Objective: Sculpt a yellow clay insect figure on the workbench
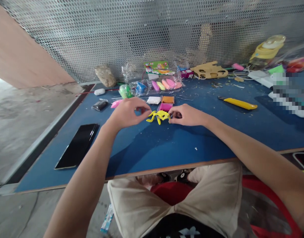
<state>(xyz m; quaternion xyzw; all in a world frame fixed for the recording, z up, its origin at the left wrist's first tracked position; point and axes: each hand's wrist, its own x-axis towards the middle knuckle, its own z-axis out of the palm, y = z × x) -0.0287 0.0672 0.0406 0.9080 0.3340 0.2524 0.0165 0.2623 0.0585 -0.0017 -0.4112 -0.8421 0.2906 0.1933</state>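
A small yellow clay figure (162, 115) with thin limbs is between my two hands, over the blue table (152, 142). My left hand (129, 112) touches or pinches a limb at the figure's left end, thumb and forefinger close together. At its right end, my right hand (185, 114) is closed on the figure, fingers curled. Just behind lie a magenta packet (165, 107), an orange packet (168, 99) and a white packet (153, 100). A pink packet (116, 103) sits behind my left hand.
A black phone (77, 145) lies at the left, with a dark packet (100, 105) behind it. Bagged coloured clay (164, 84) stands near the mesh panel (142, 36). On the right are a yellow cutter (238, 103), a beige cutout piece (211, 70) and a yellow container (266, 51).
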